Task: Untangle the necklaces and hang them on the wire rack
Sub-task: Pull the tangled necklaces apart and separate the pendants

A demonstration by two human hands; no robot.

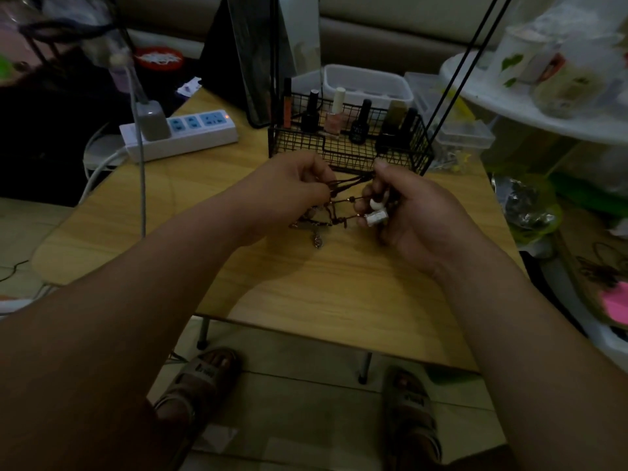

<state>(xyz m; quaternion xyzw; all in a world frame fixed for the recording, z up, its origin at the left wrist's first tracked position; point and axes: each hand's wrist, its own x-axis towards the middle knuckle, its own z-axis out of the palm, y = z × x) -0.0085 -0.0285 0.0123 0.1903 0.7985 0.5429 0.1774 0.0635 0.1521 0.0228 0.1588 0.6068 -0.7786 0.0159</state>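
Note:
A tangle of dark brown cord necklaces (339,202) stretches between my two hands above the wooden table (339,294). My left hand (292,188) pinches the cords at their left end, where small metal charms (317,237) dangle down. My right hand (407,205) grips the right end, fingers curled round cords with a white bead and a silvery cylinder pendant (376,217). The black wire rack (346,147) stands just behind my hands; its two thin black rods (465,69) rise up to the right.
Several nail polish bottles (334,113) stand in the rack's basket. A white power strip (183,130) with a plugged charger lies at the back left. Plastic boxes (367,83) sit behind the rack. A cluttered white shelf (543,107) is at the right. My sandalled feet (197,382) show below.

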